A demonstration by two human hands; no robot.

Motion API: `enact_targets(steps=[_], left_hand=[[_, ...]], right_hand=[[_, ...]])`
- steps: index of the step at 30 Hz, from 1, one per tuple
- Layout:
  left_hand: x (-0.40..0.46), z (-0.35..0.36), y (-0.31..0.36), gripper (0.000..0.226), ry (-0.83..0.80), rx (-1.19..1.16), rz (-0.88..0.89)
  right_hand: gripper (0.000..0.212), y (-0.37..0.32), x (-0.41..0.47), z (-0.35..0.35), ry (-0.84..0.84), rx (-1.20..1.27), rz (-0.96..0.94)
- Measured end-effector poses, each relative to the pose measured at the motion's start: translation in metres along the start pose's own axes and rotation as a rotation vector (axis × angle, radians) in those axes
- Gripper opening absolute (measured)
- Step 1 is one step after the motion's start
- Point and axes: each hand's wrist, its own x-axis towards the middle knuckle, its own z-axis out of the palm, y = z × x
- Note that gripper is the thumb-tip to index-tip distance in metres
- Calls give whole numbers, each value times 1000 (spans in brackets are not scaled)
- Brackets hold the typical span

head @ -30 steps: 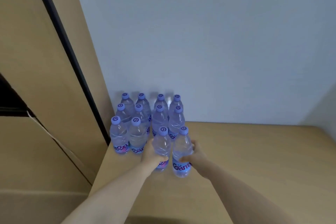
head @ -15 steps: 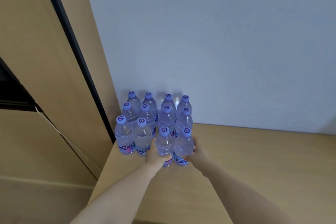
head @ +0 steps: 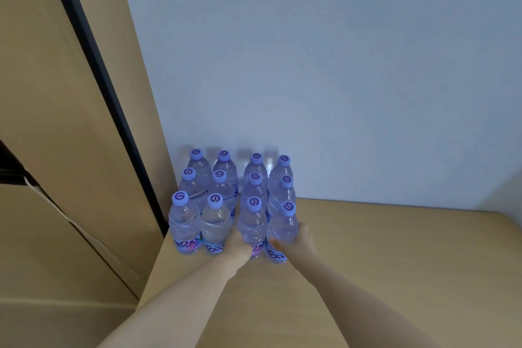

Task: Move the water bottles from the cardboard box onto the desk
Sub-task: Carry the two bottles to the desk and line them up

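Two bottles are standing at the near right of the pack on the desk (head: 381, 263), by the far left corner. The left hand (head: 239, 248) is wrapping its fingers round one bottle (head: 252, 227), the right hand (head: 299, 241) round the other bottle (head: 284, 230). They're packed tight, so letting go clumsily could knock neighbours over. Compared with a second ago, both have been slid back level with the front row.

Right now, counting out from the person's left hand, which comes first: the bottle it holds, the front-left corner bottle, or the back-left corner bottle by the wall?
1. The held bottle, front row, gripped by the left hand.
2. The front-left corner bottle, at the desk's left edge.
3. The back-left corner bottle, against the wall.
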Motion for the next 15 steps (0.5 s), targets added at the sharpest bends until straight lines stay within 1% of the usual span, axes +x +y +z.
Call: enact_targets(steps=[2,4,7,10,13,15], left_hand=[[-2,-10,0,22,-76,41,57],[-4,-19,-2,22,-134,39,68],[-9,-26,2,20,-207,-121,4],[-11,-22,9,20,-173,-252,-78],[-11,-17,16,24,-96,-387,-128],[-9,-17,18,23,-94,-472,-172]], right_hand=[[59,1,1,-2,15,86,21],[64,1,0,-7,-10,42,27],[59,-3,3,-13,-37,-76,-14],[53,-10,3,-15,-6,-153,-1],[55,-13,2,-14,41,-183,13],[54,-14,4,-10,70,-208,5]])
